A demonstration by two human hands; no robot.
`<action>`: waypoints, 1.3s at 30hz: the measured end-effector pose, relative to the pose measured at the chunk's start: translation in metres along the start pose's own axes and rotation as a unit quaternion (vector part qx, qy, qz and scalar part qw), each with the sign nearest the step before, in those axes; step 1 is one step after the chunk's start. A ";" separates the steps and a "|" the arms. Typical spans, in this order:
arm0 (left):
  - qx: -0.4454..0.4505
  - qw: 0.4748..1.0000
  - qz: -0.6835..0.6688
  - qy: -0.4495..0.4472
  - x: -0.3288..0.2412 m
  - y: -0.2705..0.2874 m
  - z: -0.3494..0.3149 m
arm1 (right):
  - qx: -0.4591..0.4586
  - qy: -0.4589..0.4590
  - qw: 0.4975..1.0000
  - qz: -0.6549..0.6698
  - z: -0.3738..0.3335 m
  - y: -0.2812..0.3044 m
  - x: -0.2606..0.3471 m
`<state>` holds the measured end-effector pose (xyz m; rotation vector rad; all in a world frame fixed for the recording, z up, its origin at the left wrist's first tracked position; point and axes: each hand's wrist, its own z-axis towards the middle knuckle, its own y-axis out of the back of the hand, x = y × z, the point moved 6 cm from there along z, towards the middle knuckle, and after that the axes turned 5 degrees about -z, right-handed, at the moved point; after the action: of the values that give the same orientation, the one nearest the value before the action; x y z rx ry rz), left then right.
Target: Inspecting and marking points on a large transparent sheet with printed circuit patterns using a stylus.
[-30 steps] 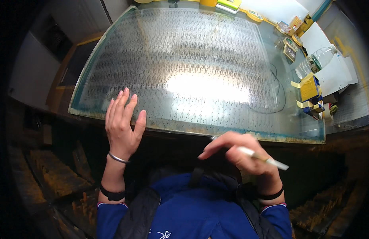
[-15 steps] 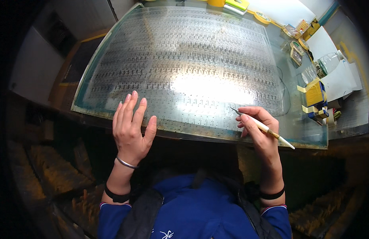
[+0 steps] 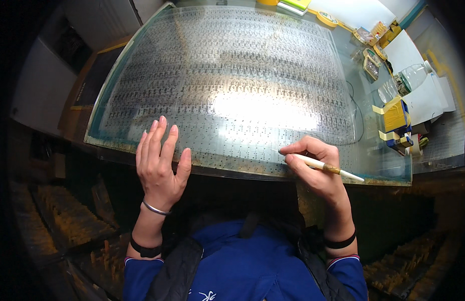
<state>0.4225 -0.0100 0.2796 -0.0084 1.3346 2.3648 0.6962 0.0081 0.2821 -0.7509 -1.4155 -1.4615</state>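
A large clear film sheet (image 3: 202,65) printed with rows of small dark marks lies over a glass tabletop (image 3: 365,163). Flat and open at its near left edge is my left hand (image 3: 160,163), fingers stretched forward over the sheet and thumb apart. My right hand (image 3: 315,160) pinches a slim white-handled pointed tool (image 3: 313,161) with a brass-coloured band, its rear end slanting toward the right. Its dark tip is low over the sheet's near part, partly hidden by my fingertips; I cannot tell whether it touches.
Along the right side stand a clear plastic bottle (image 3: 410,78), a yellow-and-blue box (image 3: 397,118) with tape strips, and white paper (image 3: 428,100). Farther back are a tape roll (image 3: 327,19) and a green-and-white pad (image 3: 295,5). Bright glare covers the sheet's middle.
My right hand has shifted left with the tool, whose tip now sits nearer to me and closer in among the fingers. My left hand stays flat, appearing slightly farther left.
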 end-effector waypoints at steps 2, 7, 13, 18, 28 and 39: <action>0.002 1.000 0.000 0.001 0.000 -0.001 0.000 | 0.006 -0.008 1.000 0.025 -0.001 0.000 -0.004; 0.000 1.000 -0.001 -0.001 0.000 -0.001 0.000 | -0.014 0.006 1.000 -0.006 0.001 0.001 0.001; 0.000 1.000 -0.003 0.001 0.000 0.000 0.000 | 0.069 -0.002 0.996 0.048 -0.004 0.002 0.005; -0.001 1.000 0.001 0.001 -0.002 0.000 0.002 | -0.084 -0.074 0.988 0.105 -0.006 0.025 0.000; -0.004 1.000 0.000 0.000 0.000 -0.003 0.007 | -0.054 -0.074 0.995 0.042 -0.009 0.024 -0.006; -0.002 1.000 0.001 -0.005 -0.001 -0.004 0.007 | -0.041 -0.036 0.998 0.016 -0.009 0.018 -0.009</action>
<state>0.4259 -0.0024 0.2802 0.0022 1.3255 2.3660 0.7170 0.0028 0.2801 -0.8815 -1.3979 -1.4893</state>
